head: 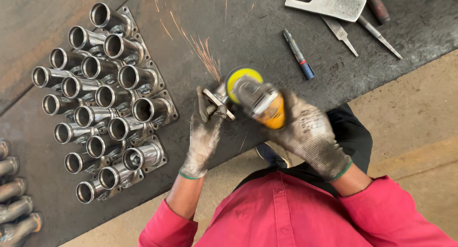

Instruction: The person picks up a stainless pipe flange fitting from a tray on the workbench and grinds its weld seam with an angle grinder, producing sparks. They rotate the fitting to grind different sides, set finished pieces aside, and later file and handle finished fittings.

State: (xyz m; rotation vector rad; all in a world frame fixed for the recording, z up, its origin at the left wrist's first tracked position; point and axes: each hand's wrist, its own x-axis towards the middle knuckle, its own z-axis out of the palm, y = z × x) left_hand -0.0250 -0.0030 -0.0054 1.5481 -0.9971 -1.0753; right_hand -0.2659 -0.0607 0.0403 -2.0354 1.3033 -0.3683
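Flanged steel pipe fitting (217, 101), centre frame, pinched in gloved left hand (204, 132); right hand (305, 132) wraps the angle grinder (257, 96), sparks (200, 46) flying upper left. Grinding step underway; next likely needs turning the flange. Finished fittings (105, 99) stacked at left.

Dark steel bench (267, 22) is carrying approx. 20 shiny flanged pipe stubs (102, 101), lying packed in rows at left w/ open ends facing up-left. More tubes (14, 199) are sitting at far left edge. Blue-capped marker pen (298, 54) is lying near top centre. Flat metal plate (326, 3) w/ slot and metal files (362, 30) are resting top right, overlapping.
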